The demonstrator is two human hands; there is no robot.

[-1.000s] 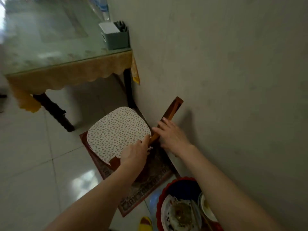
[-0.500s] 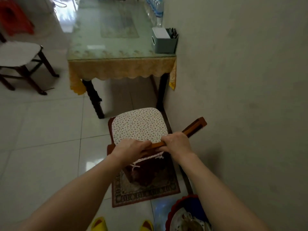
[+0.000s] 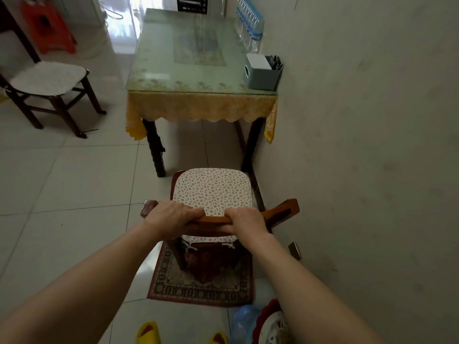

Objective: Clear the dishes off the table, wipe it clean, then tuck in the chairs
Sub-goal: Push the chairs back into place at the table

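Hands: left hand and right hand, fingers curled over the chair top rail.
Chair: on a small rug, seat facing the surface, front edge just short of its legs.
Room: bare tile between seat and surface; wall close on the right.
Second chair: well apart, far left.

The chair is placed just before the table, beside the wall on the right, and is stood on a rug. Its top rail is gripped by the left hand and the right hand, side by side. A box and bottles are set on the table's right edge. A second chair is found well apart, far left. A basin is seen at the bottom, right of the rug.
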